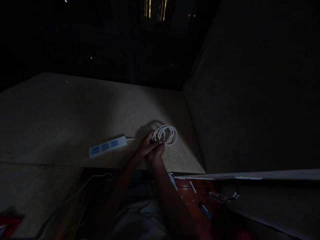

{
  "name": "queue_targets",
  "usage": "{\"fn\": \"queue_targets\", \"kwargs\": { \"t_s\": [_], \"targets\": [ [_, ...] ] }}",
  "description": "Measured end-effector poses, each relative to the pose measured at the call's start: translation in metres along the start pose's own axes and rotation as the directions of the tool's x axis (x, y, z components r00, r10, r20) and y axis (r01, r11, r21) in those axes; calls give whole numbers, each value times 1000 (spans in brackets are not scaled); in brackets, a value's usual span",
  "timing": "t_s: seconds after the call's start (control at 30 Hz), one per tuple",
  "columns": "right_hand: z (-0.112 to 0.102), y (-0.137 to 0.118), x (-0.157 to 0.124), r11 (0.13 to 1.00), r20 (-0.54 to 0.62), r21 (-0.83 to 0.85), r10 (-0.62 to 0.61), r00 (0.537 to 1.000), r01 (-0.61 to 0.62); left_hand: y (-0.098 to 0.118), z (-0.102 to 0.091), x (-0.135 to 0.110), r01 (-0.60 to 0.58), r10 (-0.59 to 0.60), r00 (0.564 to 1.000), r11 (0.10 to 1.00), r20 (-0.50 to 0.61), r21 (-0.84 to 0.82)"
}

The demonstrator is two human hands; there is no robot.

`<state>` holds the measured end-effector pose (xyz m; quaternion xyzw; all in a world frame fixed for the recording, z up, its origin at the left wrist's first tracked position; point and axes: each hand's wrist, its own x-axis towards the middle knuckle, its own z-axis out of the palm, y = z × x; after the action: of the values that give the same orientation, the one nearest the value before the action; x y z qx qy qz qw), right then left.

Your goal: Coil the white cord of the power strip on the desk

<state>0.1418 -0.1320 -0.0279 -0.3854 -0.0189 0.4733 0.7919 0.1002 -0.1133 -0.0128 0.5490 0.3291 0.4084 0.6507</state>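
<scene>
A white power strip (108, 146) with blue socket panels lies slightly tilted on the pale stone-like ledge. Its white cord (167, 133) is wound into a loose coil of several loops, joined to the strip by a short straight stretch. My left hand (148, 146) is closed around the coil's left side, thumb pointing right. Close against it, my right hand (157, 152) is closed at the coil's lower edge. The hands overlap, and the fingertips are partly hidden in the dim light.
A dark wall (250, 93) rises on the right. Behind the ledge (100, 106) is a dark window with light reflections. Below, on the reddish floor (185, 191), lie a small dark object (205, 211) and a white strip (193, 187). Another cable (75, 193) trails at lower left.
</scene>
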Motion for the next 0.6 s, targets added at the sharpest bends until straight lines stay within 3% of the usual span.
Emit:
{"fn": "queue_targets", "kwargs": {
  "t_s": [0.13,0.3,0.47,0.6],
  "targets": [
    [2,-1,-14,992,-57,76,104,993,-99,1,1,-4,-22,21,995,1000,-98,-15],
    [9,-10,-39,963,93,-21,271,958,-270,9,9,-9,-51,54,983,998,-174,24],
    [9,-18,-56,970,206,-44,243,948,-239,12,13,-1,-74,80,945,997,-316,31],
    [-13,-28,-59,963,164,37,258,952,-267,19,1,10,-81,14,918,985,-396,-152]
  ]
}}
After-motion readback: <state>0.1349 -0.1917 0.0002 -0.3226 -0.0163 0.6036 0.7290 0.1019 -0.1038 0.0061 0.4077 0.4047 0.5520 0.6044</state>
